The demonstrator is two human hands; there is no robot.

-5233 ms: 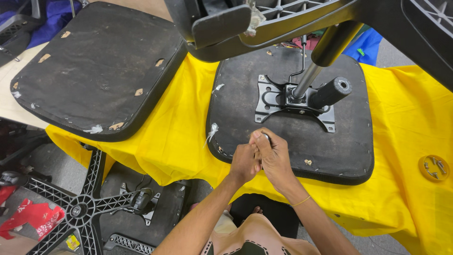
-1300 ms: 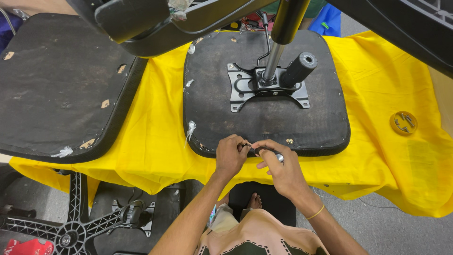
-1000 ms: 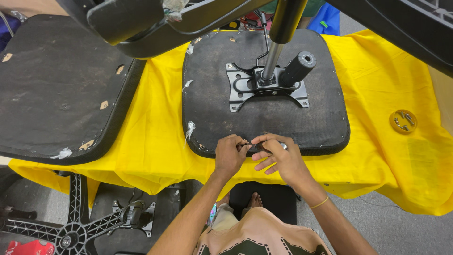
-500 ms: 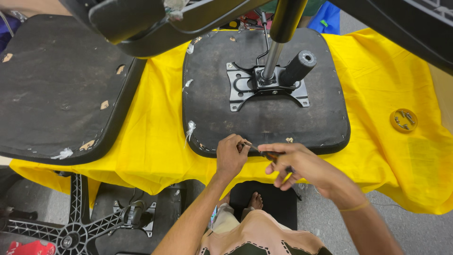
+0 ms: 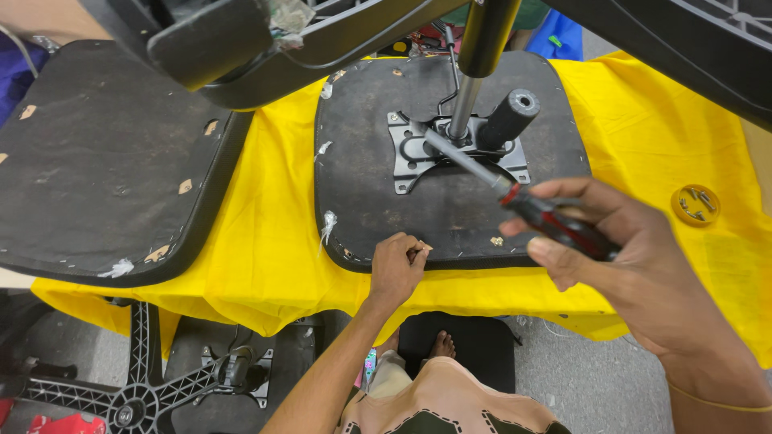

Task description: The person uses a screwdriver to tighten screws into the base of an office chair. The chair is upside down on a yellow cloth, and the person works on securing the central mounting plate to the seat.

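An upturned black chair seat (image 5: 450, 205) lies on a yellow cloth (image 5: 273, 217), with a metal tilt mechanism (image 5: 450, 149) and black lever handle (image 5: 508, 119) bolted at its middle. My right hand (image 5: 619, 257) is raised over the seat's right front, shut on a screwdriver (image 5: 531, 210) with a red and black handle; its shaft points up-left toward the mechanism. My left hand (image 5: 396, 265) rests at the seat's front edge, fingers pinched together on something small that I cannot make out.
A second black seat pad (image 5: 104, 169) lies at the left. Chair parts (image 5: 265, 40) hang overhead at the top. A small yellow dish of screws (image 5: 695, 204) sits on the cloth at the right. A chair star base (image 5: 137, 394) stands on the floor below left.
My right hand has left my left hand, lifted toward the camera and right, and now holds the screwdriver up over the seat. My left hand stays at the seat's front edge.
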